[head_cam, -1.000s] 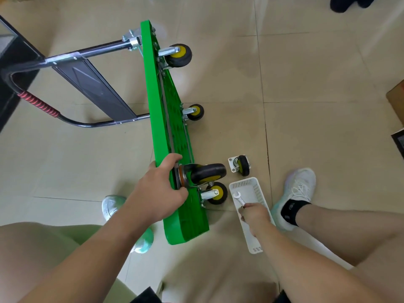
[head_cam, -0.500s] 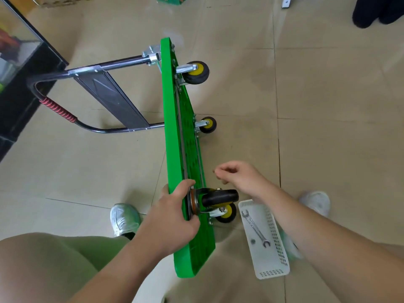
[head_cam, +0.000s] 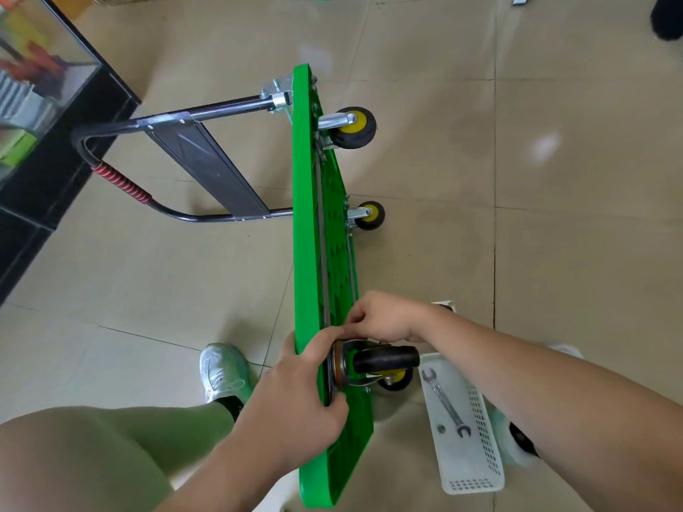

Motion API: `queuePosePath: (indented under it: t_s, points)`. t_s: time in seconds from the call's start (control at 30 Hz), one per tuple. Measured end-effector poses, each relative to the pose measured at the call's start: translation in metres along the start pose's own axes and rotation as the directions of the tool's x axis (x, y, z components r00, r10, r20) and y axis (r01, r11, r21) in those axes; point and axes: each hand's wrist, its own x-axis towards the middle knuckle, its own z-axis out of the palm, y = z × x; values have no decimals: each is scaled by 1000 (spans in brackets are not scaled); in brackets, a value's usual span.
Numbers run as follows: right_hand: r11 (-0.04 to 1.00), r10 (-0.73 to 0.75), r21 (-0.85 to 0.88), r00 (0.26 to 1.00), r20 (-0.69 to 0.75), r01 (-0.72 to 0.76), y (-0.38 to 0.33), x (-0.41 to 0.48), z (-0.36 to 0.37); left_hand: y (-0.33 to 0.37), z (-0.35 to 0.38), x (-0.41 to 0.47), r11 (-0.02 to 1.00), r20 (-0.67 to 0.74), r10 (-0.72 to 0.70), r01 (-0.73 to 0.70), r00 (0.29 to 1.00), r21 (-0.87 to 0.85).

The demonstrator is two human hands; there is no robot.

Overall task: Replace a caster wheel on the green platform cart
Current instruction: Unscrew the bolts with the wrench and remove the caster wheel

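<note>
Nearest, my left hand point(head_cam: 303, 397) clamps the near end of the green platform cart point(head_cam: 306, 253), which stands on its long edge on the tiled floor. The thumb lies over the deck's rim and the fingers curl under the mounting plate point(head_cam: 337, 367) of the black caster point(head_cam: 384, 358), pressing it flat to the underside. To my right lies one white basket point(head_cam: 476, 482) holding one wrench point(head_cam: 445, 402) and one small loose fastener point(head_cam: 440, 429). Just beyond, my right hand point(head_cam: 384, 319) is narrowed to a pinch at the plate's upper edge; whether a bolt sits between the fingertips I cannot tell. Good practice here, as I judge it: hold the plate square over its holes with the left hand, start each fastener by finger so the threads catch straight, and leave the wrench until all are seated, since a cart balanced on edge could tip under a hard pull. Count: one black caster in hand and three yellow-hubbed casters fixed, one point(head_cam: 397, 380) partly hidden behind the black wheel, one point(head_cam: 369, 215) mid-deck, one point(head_cam: 353, 127) at the far end. Farthest, one handle frame point(head_cam: 207, 112) with one red-wrapped grip point(head_cam: 122, 181).
</note>
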Motion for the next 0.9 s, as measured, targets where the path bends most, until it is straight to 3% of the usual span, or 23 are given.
queuePosePath:
  t_s: [0.17,0.37,0.63,0.9]
  points:
    - [979,-15,201,1000,-27,20,9,2,3,2,2,-3,996,-19,-51,53,998,75]
    - [959,-46,276,998,-45,57,10,5,6,4,-1,-4,982,-29,-73,76,997,172]
    - [979,-4,204,1000,26,-2,8,12,4,4,-3,-5,979,-28,-89,93,996,181]
    - [968,15,249,1000,11,-17,8,11,7,2,-2,-3,987,8,-84,82,996,140]
